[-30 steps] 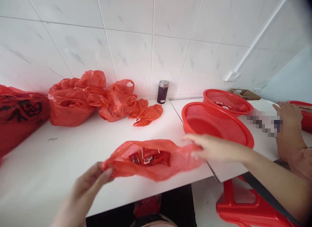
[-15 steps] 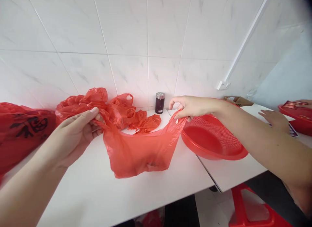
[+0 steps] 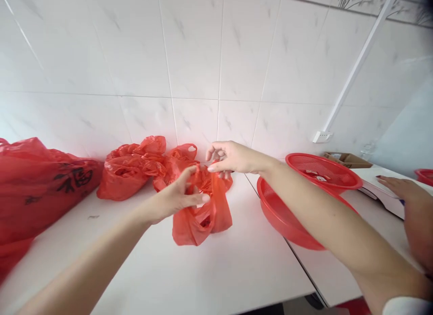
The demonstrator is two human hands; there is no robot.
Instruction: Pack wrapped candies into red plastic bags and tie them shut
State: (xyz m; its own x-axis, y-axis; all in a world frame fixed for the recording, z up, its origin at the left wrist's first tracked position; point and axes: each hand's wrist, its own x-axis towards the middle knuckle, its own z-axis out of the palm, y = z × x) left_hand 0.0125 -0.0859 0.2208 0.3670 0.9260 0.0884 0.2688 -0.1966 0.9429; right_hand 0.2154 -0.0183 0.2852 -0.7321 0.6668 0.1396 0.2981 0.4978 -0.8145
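A small red plastic bag [image 3: 199, 218] with packets inside hangs just above the white table [image 3: 216, 274], its bottom near the surface. My left hand [image 3: 179, 195] pinches one handle of the bag. My right hand [image 3: 230, 158] pinches the other handle, a little higher and to the right. The two hands are close together and the bag's mouth is gathered narrow between them.
Several filled red bags [image 3: 135, 168] lie along the tiled wall, and a large red bag with black characters [image 3: 37, 184] sits at far left. Two red mesh baskets [image 3: 291, 215] [image 3: 323, 170] stand on the right. Another person's hand [image 3: 411, 202] rests on the right table near a cardboard box [image 3: 347, 159].
My hands lifted the bag from the table by its handles, then came together so the wide-open mouth is now bunched. The view has tilted upward.
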